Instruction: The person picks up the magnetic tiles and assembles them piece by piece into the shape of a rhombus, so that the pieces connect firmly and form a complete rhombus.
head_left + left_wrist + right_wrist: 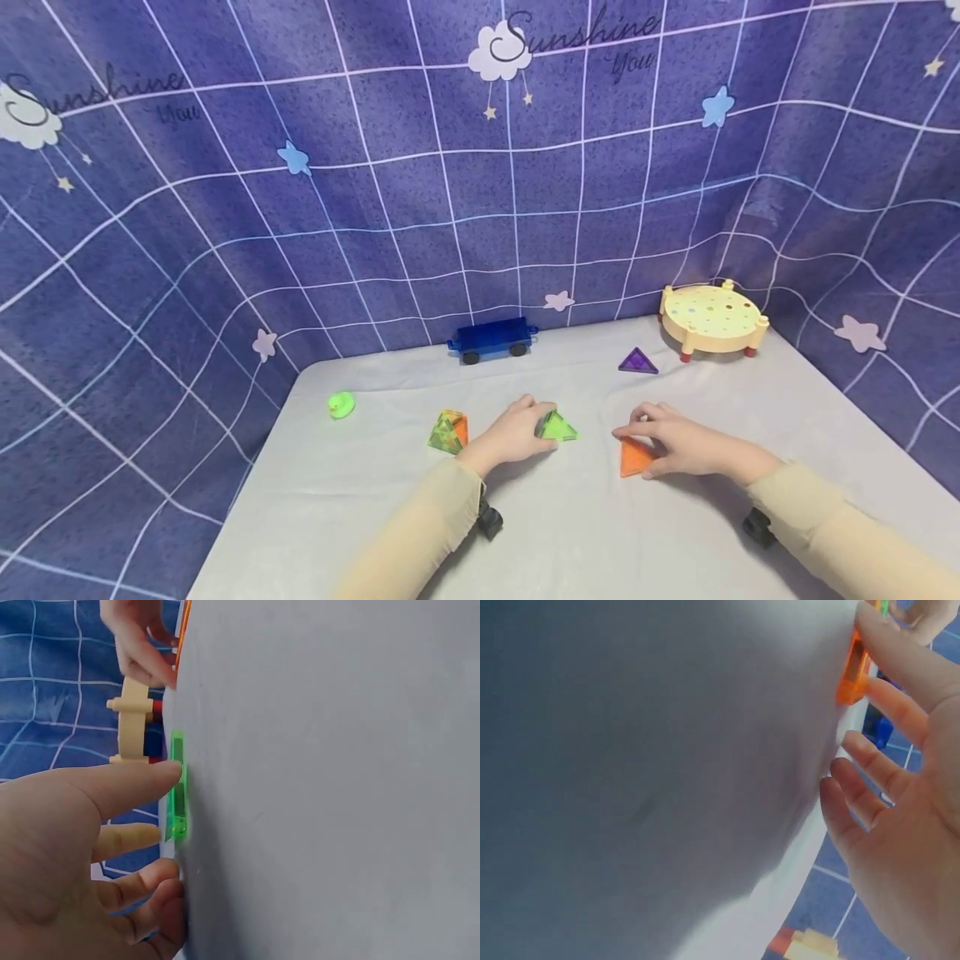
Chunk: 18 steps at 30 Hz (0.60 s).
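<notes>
Near the middle of the table, my left hand [517, 432] holds a green triangular magnetic tile [558, 427] between thumb and index finger. The tile lies flat; in the left wrist view its green edge [178, 787] shows by my thumb, the other fingers curling loosely below. To the right, my right hand [678, 443] grips an orange triangular magnetic tile [635, 457] by its sides, thumb at the near corner and index finger at the far one. Its orange edge [853, 671] appears in the right wrist view. The two tiles are apart.
Left of my left hand stands a small green-and-orange tile pyramid [448, 432]. A green toy duck [341, 405] sits farther left. Along the back are a blue wheeled car base [493, 339], a purple triangular tile [638, 361] and a yellow legged toy stand [711, 319]. A patterned blue curtain [420, 192] hangs behind.
</notes>
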Each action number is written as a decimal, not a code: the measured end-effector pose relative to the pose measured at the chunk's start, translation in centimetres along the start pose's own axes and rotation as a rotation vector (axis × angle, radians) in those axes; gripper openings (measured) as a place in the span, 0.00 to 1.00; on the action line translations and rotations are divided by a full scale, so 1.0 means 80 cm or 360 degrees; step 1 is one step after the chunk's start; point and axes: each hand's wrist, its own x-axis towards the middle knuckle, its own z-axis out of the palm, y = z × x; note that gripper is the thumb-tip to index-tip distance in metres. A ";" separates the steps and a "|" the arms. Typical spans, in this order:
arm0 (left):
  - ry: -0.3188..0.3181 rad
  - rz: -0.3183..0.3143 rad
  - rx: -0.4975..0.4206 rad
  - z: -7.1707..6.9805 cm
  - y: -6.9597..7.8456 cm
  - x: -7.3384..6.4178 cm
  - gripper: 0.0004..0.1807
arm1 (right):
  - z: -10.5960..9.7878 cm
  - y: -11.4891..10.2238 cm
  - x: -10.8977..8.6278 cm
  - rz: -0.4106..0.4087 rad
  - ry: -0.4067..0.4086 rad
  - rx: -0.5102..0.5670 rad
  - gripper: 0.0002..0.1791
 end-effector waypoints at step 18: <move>-0.0101 0.0076 -0.0006 -0.006 0.000 -0.028 0.37 | 0.013 -0.009 0.090 0.0316 -0.0048 0.0189 0.21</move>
